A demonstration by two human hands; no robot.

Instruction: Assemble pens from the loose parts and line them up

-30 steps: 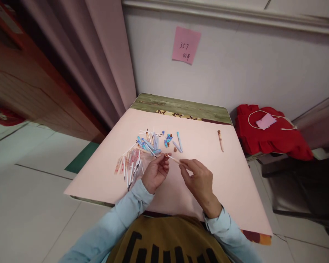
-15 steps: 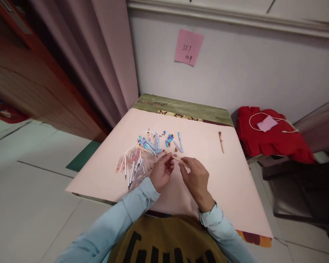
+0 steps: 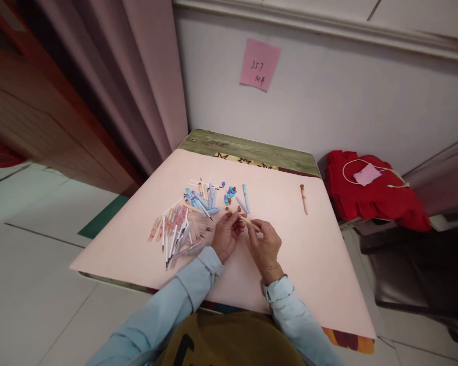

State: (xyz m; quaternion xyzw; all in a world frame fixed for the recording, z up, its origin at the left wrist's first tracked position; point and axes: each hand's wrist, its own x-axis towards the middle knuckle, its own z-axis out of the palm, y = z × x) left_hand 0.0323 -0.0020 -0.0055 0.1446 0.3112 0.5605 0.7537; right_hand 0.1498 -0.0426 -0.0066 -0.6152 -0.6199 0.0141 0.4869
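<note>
Both hands meet over the middle of the pale table cover [image 3: 320, 284], and both are busy! The left hand [image 3: 225, 238] has thumb and fingers pinched on a slim beige pen [image 3: 250, 222], near its brown end, which points up and away to the left. The right hand [image 3: 265, 246] grasps the same pen's other end, thumb below, fingers curled over it. Fingers cover part of the length, so whether its parts are fully joined I cannot tell. Just beyond the left fingertips sits a loose brown cap [image 3: 239, 208], with two blue barrels [image 3: 246, 197] lying beside it, and farther back a cluster of blue and brown caps [image 3: 229, 194]. Over to the left, what a jumble: a heap of blue barrels [image 3: 202, 199], then, nearer the person, white refills [image 3: 171, 246] with dark tips, strewn among pinkish clear wrappers [image 3: 156, 230]. Well apart on the right, one brown-topped pen [image 3: 304, 199] lies alone, pointing towards the person. Up on the wall hangs a pink note [image 3: 260, 65] marked 357, while past the table's right edge a red cloth [image 3: 370, 195] carries a pale cord [image 3: 347, 172] and a pink slip of paper [image 3: 367, 174].
</note>
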